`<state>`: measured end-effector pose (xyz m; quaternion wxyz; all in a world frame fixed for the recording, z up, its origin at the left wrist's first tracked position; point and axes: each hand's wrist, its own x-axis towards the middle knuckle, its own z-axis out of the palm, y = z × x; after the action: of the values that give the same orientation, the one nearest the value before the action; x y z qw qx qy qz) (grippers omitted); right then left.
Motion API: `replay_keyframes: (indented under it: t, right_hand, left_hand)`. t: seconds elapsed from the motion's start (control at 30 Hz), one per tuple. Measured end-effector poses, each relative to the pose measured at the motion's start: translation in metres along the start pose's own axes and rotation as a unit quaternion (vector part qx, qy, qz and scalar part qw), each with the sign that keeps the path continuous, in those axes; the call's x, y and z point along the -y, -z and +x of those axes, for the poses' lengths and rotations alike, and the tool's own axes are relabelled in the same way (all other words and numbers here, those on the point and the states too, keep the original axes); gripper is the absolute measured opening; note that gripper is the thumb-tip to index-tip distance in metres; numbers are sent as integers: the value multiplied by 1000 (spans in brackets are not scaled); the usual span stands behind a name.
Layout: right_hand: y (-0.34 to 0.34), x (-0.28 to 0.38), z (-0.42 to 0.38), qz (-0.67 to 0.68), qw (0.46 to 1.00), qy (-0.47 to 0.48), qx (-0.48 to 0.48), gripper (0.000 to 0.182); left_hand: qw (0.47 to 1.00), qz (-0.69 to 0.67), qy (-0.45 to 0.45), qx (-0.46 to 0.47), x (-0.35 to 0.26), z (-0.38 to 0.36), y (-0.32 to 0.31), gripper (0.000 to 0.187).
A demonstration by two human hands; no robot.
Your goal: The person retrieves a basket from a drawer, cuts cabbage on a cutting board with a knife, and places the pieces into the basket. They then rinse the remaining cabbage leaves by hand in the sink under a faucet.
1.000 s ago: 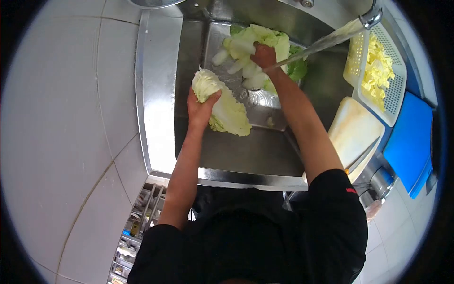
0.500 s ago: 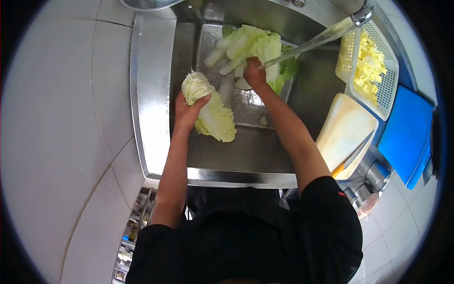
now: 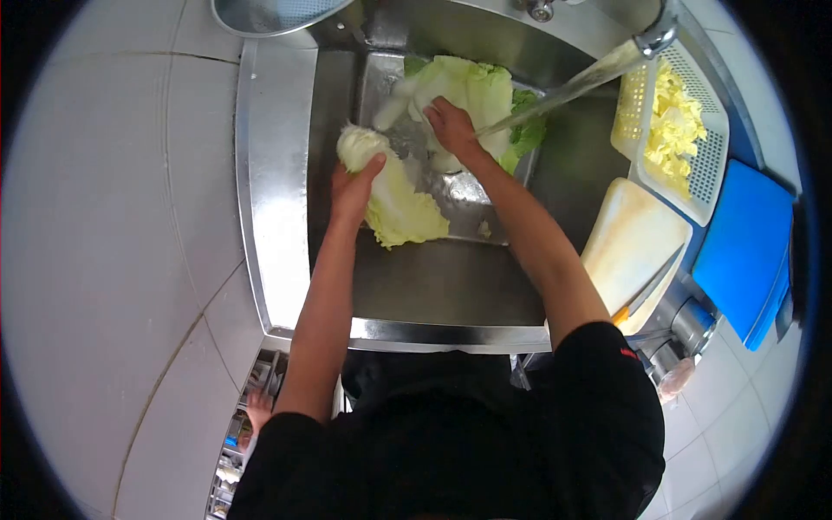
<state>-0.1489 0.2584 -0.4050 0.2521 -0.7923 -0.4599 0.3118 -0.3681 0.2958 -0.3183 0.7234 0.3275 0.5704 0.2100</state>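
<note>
My left hand [image 3: 354, 192] is closed around a bundle of pale cabbage leaves [image 3: 403, 206] at the left side of the steel sink. Their white ends point up and the frilly edges hang to the lower right. My right hand [image 3: 451, 128] is over the loose cabbage leaves [image 3: 484, 91] in the sink's basin, near the stream of water. Its fingers are curled, and what they hold, if anything, is too small to make out. Water [image 3: 572, 82] runs from the tap [image 3: 657, 36] down onto the leaves.
At the right are a white perforated basket [image 3: 712, 165] with yellow leaves, a cutting board [image 3: 620, 234] with an orange-handled knife [image 3: 648, 286], and a blue folded item [image 3: 741, 247]. A metal colander [image 3: 277, 16] sits at the top left. Another person's hand [image 3: 258, 407] shows at lower left.
My right hand has moved slightly left and up over the leaves. The bundle in my left hand has swung to the right. Another person's hand has appeared at lower left.
</note>
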Motion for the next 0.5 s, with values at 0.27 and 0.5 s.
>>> replay_keyframes:
  t: [0.27,0.5]
  right_hand:
    - [10,67,-69,-95,982,14,-164,22]
    - [55,51,-89,45,991,107,64,35]
  left_hand:
    - [995,-76,23,68,39,63,-95,51]
    - [961,-147,148,180,41,50,-97,46]
